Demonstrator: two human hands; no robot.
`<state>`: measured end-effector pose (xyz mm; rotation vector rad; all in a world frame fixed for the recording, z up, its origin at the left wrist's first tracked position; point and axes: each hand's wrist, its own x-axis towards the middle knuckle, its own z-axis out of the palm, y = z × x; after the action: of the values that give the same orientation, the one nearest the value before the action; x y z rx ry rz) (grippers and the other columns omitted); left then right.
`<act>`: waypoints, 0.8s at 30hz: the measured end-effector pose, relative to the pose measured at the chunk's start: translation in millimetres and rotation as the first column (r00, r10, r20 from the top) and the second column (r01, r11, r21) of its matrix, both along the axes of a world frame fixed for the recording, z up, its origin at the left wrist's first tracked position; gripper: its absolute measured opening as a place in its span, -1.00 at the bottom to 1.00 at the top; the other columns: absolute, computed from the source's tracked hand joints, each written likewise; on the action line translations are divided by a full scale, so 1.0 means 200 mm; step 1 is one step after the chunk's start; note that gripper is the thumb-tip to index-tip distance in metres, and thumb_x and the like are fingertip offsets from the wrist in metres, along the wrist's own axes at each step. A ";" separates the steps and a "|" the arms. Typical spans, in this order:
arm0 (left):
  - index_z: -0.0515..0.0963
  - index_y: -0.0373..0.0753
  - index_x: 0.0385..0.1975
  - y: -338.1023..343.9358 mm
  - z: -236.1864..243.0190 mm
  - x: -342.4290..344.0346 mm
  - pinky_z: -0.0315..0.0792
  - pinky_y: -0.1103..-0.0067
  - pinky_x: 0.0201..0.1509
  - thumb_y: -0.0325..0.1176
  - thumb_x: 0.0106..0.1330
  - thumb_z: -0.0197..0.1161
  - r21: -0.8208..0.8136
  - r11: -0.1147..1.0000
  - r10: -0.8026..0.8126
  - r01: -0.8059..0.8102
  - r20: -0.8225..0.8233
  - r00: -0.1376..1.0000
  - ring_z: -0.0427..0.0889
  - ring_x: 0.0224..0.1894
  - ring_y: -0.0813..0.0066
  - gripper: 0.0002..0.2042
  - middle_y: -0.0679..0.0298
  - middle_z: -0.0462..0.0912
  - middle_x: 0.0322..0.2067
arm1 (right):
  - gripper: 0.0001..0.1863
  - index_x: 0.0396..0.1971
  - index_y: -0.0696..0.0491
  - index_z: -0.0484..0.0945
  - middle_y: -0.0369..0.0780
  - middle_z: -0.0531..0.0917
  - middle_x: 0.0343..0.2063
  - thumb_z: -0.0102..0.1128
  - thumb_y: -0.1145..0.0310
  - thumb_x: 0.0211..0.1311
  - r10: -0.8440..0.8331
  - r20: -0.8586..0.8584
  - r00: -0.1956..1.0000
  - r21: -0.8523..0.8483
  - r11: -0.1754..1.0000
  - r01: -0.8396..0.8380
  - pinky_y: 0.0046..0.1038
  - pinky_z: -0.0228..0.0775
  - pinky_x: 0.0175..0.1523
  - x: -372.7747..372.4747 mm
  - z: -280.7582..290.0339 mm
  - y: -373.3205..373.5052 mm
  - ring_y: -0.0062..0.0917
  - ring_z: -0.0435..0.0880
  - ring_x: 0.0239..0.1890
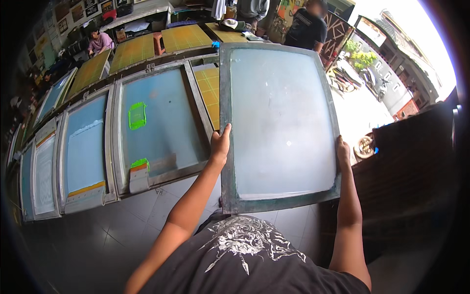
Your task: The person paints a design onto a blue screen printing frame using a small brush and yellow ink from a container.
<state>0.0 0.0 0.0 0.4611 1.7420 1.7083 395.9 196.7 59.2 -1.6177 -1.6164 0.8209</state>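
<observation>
I hold a large screen printing frame (281,117) up before me, its pale translucent mesh set in a dark green-grey border. My left hand (221,144) is closed on the frame's left side, thumb pointing up. On the opposite side my right hand (344,150) grips the edge at about the same height; part of its fingers is hidden behind the border. The frame's lower edge hangs just in front of my black shirt. Left of it, a blue-mesh screen (166,117) with bright green patches lies on the long printing table, a squeegee (139,177) resting at its near end.
More blue screens (84,147) line the table's near side, another squeegee (86,197) on one. Yellow-green boards (132,53) stand along the far side. A person in black (307,27) is at the back; one in pink (101,42) sits far left. Motorbikes (345,78) are outside, right; a dark surface (416,161) is nearer.
</observation>
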 end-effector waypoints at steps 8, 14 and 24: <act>0.37 -0.51 -0.17 0.21 -0.46 -0.12 0.33 0.40 0.01 0.10 0.19 0.14 -0.360 0.907 0.189 -0.219 -0.115 0.975 0.48 -0.07 0.20 -0.38 -0.04 0.49 -0.17 | -0.33 -0.78 0.21 0.31 -0.25 0.31 -0.81 -0.19 -0.08 0.33 0.174 0.155 0.973 -0.149 0.977 -0.151 -0.38 0.13 -0.53 -0.26 -0.82 0.64 -0.58 0.23 -0.70; 0.10 -0.62 0.16 0.92 -0.27 -0.35 0.14 0.36 0.29 0.17 0.23 0.03 -0.245 0.890 0.356 -0.386 -0.158 0.921 0.18 0.27 -0.02 -0.15 -0.26 0.18 0.19 | -0.35 -0.61 0.24 0.47 -0.11 0.49 -0.71 -0.24 -0.10 0.31 0.325 0.114 0.939 -0.089 0.944 -0.317 -0.28 0.24 -0.41 -0.67 -0.45 1.54 -0.39 0.46 -0.61; 0.37 -0.58 -0.03 0.89 -0.45 -0.31 0.36 0.37 0.06 0.16 0.26 -0.03 -0.464 0.690 0.398 -0.555 -0.397 0.827 0.49 0.02 -0.02 -0.28 -0.21 0.49 -0.07 | -0.40 -0.39 0.30 0.54 0.18 0.57 -0.41 -0.27 0.00 0.34 0.444 0.197 0.874 -0.190 0.892 -0.410 -0.10 0.31 -0.13 -0.82 -0.71 1.65 0.08 0.53 -0.26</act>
<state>-62.1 177.2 -89.2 -0.0664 2.6348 1.3659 232.2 526.6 -83.5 -1.5151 -2.1823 1.0160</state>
